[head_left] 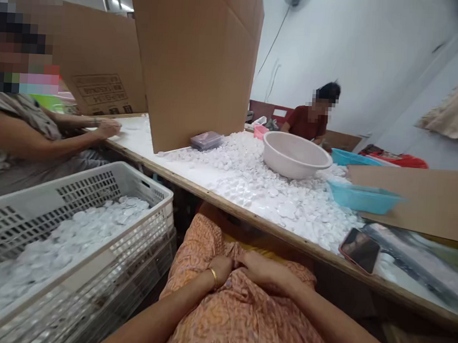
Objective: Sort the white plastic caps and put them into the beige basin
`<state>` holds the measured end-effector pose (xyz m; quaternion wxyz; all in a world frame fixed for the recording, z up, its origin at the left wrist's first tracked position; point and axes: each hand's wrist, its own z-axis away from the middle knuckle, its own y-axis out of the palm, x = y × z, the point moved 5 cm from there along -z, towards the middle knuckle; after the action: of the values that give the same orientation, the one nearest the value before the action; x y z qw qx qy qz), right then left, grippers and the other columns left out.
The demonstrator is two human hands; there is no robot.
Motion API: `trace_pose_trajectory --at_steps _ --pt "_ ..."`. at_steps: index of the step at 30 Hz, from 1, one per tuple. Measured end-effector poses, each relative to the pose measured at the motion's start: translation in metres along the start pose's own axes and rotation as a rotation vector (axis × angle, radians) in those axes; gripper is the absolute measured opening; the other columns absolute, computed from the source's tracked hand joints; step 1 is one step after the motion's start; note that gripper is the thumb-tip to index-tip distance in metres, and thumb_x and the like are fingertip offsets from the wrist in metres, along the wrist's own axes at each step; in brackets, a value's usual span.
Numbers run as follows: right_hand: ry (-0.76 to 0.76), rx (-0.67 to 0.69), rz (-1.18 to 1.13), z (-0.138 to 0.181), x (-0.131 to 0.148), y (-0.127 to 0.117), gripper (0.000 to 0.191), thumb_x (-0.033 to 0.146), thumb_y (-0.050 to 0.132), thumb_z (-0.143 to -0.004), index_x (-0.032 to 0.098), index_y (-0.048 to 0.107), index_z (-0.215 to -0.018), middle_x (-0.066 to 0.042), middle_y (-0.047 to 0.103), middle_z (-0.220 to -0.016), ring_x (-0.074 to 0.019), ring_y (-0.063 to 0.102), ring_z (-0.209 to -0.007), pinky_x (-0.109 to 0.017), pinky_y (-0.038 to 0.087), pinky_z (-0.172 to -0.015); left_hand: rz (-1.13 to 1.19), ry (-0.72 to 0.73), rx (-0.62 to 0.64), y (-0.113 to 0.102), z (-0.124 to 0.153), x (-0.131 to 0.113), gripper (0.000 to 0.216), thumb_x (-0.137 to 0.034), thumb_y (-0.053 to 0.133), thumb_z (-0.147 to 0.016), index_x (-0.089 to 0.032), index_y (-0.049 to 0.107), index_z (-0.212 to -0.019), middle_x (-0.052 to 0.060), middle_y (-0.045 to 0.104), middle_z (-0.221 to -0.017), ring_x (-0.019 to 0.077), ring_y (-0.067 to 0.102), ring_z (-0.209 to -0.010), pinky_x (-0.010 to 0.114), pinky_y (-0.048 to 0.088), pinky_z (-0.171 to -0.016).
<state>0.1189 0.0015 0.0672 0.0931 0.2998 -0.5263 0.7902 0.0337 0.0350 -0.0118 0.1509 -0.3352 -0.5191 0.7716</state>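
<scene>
Both of my hands are low over my lap, on the orange patterned garment (240, 315). My left hand (222, 267), with a gold bangle at the wrist, has its fingers curled into a fold of that fabric. Close beside it, my right hand (257, 267) has its fingers pressed together against the same gathered cloth. The fingertips of both are partly hidden in the folds. Ahead, small white translucent pieces (273, 199) lie heaped over the white tabletop (198, 171), apart from my hands.
A pale basin (295, 157) and blue trays (366, 197) stand among the pieces. A phone (360, 250) lies at the table's edge. A crate (162, 201) of white pieces is at left. A cardboard sheet (200, 62) stands upright. Co-workers sit at left (35, 135) and far side (306, 123).
</scene>
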Motion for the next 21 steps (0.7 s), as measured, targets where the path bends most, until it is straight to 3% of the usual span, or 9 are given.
trace_pose_trajectory --at_steps 5,10,16,21 --pt "-0.083 -0.424 0.067 0.003 0.015 -0.065 0.024 0.024 0.036 -0.088 0.02 0.059 -0.096 -0.003 0.062 -0.096 -0.014 0.055 -0.091 -0.022 0.041 -0.084 0.149 -0.01 -0.05 -0.01 -0.009 0.004 0.022 -0.024 0.046 -0.079 -0.016 0.065 -0.072 0.004 0.066 -0.073 0.0168 0.06 -0.073 0.025 0.042 -0.064" --pt "0.051 -0.693 0.183 0.001 -0.025 -0.119 0.028 0.025 0.031 -0.09 0.016 0.056 -0.102 -0.007 0.058 -0.102 -0.0166 0.052 -0.095 -0.027 0.038 -0.087 0.327 -0.072 -0.171 -0.038 -0.021 0.027 0.023 -0.02 0.041 -0.077 -0.015 0.063 -0.072 -0.001 0.063 -0.066 0.0124 0.058 -0.065 0.02 0.041 -0.056" --pt "0.235 -0.724 0.297 -0.008 -0.09 -0.151 0.032 0.02 0.045 -0.083 0.011 0.054 -0.112 -0.012 0.056 -0.111 -0.0213 0.047 -0.106 -0.033 0.036 -0.091 0.374 -0.209 -0.546 -0.115 -0.011 0.059 0.033 -0.027 0.029 -0.085 -0.015 0.06 -0.087 0.005 0.061 -0.087 0.0163 0.055 -0.086 0.028 0.043 -0.078" --pt "0.32 -0.669 0.37 -0.022 -0.103 -0.157 0.033 0.025 0.048 -0.083 0.014 0.055 -0.114 -0.011 0.055 -0.113 -0.0217 0.044 -0.107 -0.032 0.034 -0.091 0.157 -0.173 -0.992 -0.184 -0.017 0.065 0.027 -0.029 0.04 -0.082 -0.018 0.062 -0.093 0.007 0.056 -0.092 0.0203 0.051 -0.093 0.035 0.039 -0.089"
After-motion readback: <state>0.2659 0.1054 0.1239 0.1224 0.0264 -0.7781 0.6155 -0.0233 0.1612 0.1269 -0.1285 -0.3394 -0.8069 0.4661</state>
